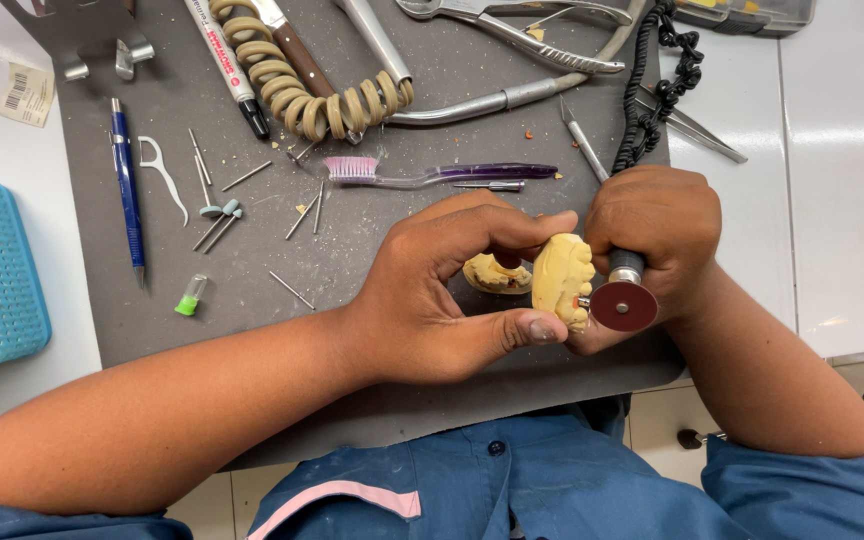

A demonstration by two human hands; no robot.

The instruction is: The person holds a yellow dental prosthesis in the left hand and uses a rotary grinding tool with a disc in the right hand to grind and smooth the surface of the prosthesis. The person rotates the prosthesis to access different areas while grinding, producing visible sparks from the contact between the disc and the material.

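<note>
The left hand pinches the yellow tooth cast between thumb and forefinger, long axis running 12 to 6; the right hand, clenched on the grinder, sets its red disc touching the cast's 4 o'clock edge, above the desk.

place: dental lab bench | signs: grey work mat, loose burs, forceps, coiled hose

Matt yellow plaster cast — rough reddish disc, glossy metal pliers
</note>
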